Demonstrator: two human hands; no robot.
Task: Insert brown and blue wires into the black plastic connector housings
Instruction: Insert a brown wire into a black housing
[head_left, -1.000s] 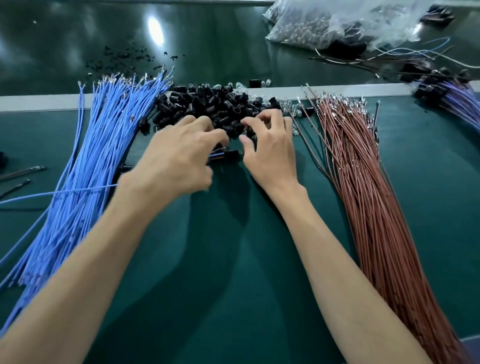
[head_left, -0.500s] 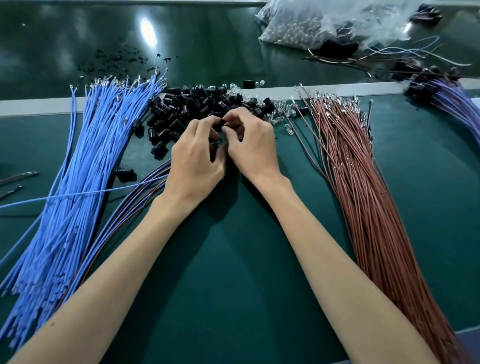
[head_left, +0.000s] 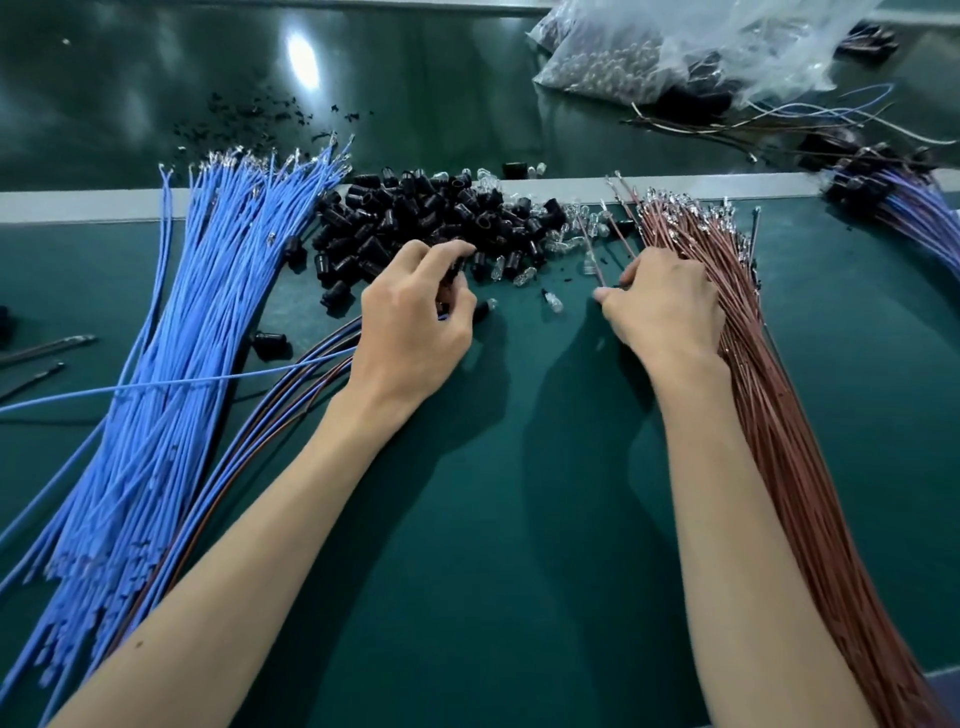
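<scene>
Left hand (head_left: 415, 327) sits mid-frame at the near edge of the pile of black connectors (head_left: 415, 218). Its fingers are curled tight around a mixed bunch (head_left: 280, 405) of blue and brown wires that trails off toward the lower left (something dark is tucked between the fingers, can't tell exactly what). Right hand (head_left: 667, 306) is right of center, on the inner edge of the brown wires (head_left: 789, 441). Thumb and forefinger are pinching a single brown wire (head_left: 596, 267) that pokes up toward the top of the frame. Blue wires (head_left: 208, 312) fan down the left side. Little clear bulbs (head_left: 566, 236) are scattered between the connectors and the brown wires, all on the green mat (head_left: 519, 545). Plastic bag (head_left: 675, 57) upper right.
</scene>
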